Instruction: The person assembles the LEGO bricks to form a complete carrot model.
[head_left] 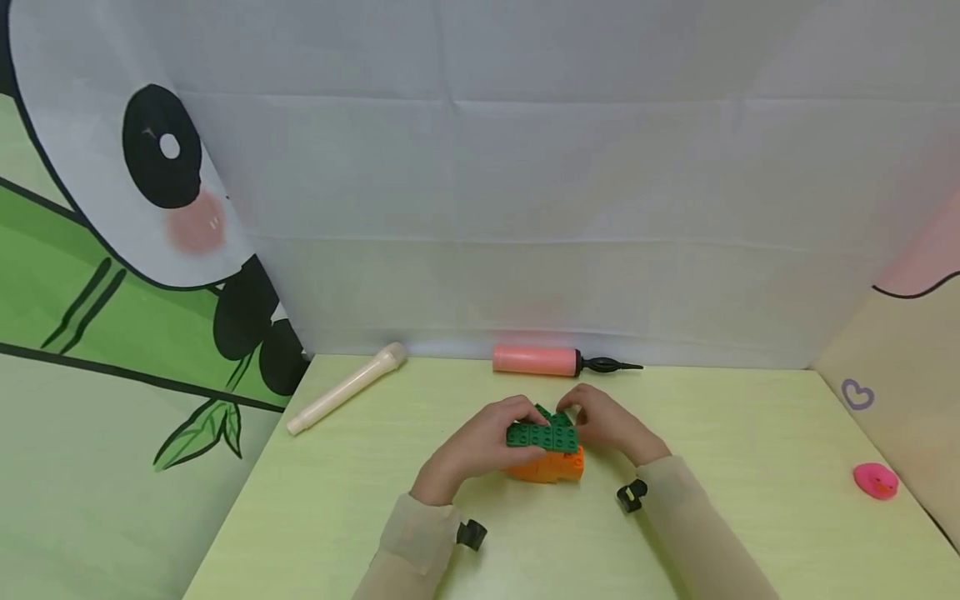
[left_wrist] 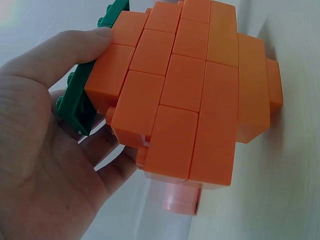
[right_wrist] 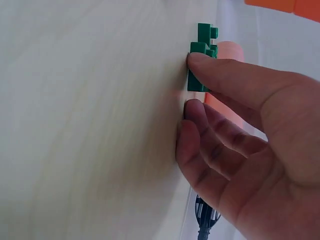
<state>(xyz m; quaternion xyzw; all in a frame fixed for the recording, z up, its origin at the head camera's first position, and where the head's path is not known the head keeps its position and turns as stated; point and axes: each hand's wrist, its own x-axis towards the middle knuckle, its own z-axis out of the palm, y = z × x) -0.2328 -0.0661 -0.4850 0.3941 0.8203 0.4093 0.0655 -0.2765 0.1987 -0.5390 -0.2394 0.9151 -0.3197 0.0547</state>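
Observation:
My left hand grips an orange toy-brick build with a green brick layer on its top end. In the left wrist view the thumb presses the orange side near the green bricks, and the other fingers lie behind, partly hidden. My right hand is just beyond the build. It pinches a small green brick piece close to the tabletop, thumb on its near side; the index fingertip is mostly hidden. In the right wrist view the orange build shows only at the top edge, apart from this green piece.
Behind the hands, a pink hand pump with a black nozzle lies by the back wall. A pale stick lies at the left of the table. A pink rubber duck sits near the right edge. Printed cloth surrounds the table.

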